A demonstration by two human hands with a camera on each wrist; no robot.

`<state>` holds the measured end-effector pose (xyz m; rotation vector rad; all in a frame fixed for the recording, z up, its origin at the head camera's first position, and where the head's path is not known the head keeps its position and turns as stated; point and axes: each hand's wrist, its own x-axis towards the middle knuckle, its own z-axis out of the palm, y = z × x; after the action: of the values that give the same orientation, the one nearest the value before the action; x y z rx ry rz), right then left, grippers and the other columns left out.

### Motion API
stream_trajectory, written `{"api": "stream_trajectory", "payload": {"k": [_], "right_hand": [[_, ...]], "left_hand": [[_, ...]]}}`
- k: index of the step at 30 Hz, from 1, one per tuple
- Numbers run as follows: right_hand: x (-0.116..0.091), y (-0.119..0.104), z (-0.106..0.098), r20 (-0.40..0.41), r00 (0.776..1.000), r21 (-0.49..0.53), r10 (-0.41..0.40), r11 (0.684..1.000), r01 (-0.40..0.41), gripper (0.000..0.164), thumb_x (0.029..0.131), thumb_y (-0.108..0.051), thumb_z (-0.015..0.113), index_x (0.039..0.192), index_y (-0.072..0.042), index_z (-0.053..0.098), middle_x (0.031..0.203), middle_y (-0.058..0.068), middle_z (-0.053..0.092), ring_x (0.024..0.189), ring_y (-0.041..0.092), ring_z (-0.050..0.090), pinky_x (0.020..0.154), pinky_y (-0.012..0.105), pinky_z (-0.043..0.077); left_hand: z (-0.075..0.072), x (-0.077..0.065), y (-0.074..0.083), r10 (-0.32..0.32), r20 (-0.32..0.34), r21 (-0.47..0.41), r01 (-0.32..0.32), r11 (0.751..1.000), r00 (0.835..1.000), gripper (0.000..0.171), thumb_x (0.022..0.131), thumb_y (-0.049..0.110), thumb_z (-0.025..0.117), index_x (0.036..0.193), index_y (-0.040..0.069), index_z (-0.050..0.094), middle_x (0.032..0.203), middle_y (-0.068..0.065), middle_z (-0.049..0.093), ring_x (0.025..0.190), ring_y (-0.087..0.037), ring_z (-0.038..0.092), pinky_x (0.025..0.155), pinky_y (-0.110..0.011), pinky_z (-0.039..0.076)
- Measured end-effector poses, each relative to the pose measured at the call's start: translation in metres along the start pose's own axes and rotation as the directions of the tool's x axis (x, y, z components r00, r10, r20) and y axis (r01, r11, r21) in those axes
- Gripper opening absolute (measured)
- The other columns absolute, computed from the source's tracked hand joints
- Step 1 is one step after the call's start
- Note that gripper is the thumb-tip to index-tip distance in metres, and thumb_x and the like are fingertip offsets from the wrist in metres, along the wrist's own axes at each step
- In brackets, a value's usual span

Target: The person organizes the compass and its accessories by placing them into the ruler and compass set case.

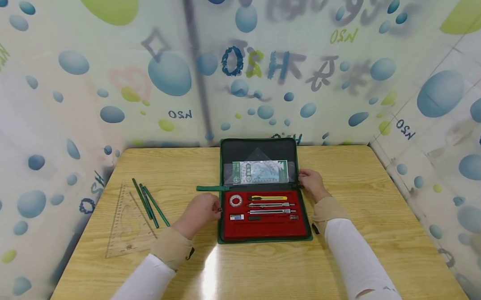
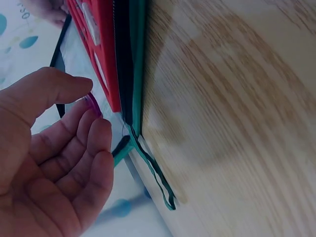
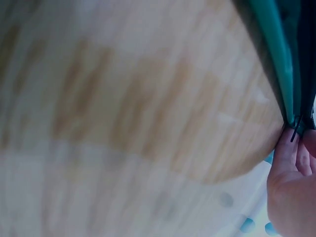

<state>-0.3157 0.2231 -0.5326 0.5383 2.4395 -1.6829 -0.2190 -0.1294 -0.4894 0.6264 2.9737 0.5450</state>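
A green zip case lies open on the table, with a red tray of drawing tools. It holds a yellow utility knife, a metal compass, a second slim metal instrument, an eraser and a white ring-shaped piece. Beside the case's left edge is my left hand, fingers loosely curled; a shiny purple patch, perhaps a fingernail, shows at a fingertip. My right hand is at the hinge's right end, pinching a black zipper pull.
On the left lie a clear set square and several green pencils. A green strap sticks out from the case's left side. Behind the table hangs a patterned curtain. The lid pocket holds a printed packet.
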Motion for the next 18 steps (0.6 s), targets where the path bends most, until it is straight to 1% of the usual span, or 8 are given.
{"api": "stream_trajectory", "payload": {"k": [4,8,15,18], "right_hand": [[-0.001,-0.001,0.0,-0.006,1.0,-0.009,-0.006,1.0,0.006,0.04,0.093,-0.002,0.046,0.133,0.002,0.049,0.126,0.02,0.053,0.11,0.026,0.05,0.094,0.037,0.043],[-0.003,-0.002,0.0,-0.013,1.0,-0.026,-0.022,0.999,0.022,0.04,0.092,-0.001,0.046,0.131,0.002,0.05,0.125,0.021,0.053,0.108,0.025,0.051,0.089,0.035,0.044],[-0.004,-0.003,0.0,-0.008,1.0,-0.031,-0.022,0.999,0.022,0.039,0.092,-0.001,0.047,0.131,0.002,0.05,0.125,0.021,0.053,0.107,0.025,0.051,0.086,0.033,0.044],[-0.005,-0.004,0.0,-0.008,1.0,-0.033,-0.023,0.999,0.023,0.039,0.092,-0.001,0.047,0.131,0.003,0.05,0.126,0.021,0.053,0.107,0.025,0.051,0.086,0.034,0.044]], "left_hand": [[0.001,0.003,0.009,0.008,0.025,-0.023,-0.007,1.0,1.0,0.013,0.072,0.012,0.075,0.068,0.011,0.063,0.062,0.006,0.051,0.061,-0.01,0.047,0.058,-0.027,0.043],[0.003,0.006,0.02,0.043,0.044,-0.047,-0.041,0.998,0.998,0.013,0.073,0.012,0.075,0.069,0.012,0.062,0.063,0.005,0.051,0.062,-0.011,0.047,0.059,-0.028,0.043],[0.007,0.015,0.041,0.076,0.085,-0.03,-0.074,0.997,0.993,0.015,0.076,0.017,0.076,0.07,0.015,0.062,0.064,0.007,0.052,0.063,-0.009,0.047,0.06,-0.026,0.043],[0.01,0.019,0.052,0.095,0.103,-0.026,-0.093,0.995,0.99,0.014,0.077,0.017,0.076,0.072,0.014,0.063,0.067,0.006,0.054,0.064,-0.01,0.048,0.062,-0.026,0.044]]}}
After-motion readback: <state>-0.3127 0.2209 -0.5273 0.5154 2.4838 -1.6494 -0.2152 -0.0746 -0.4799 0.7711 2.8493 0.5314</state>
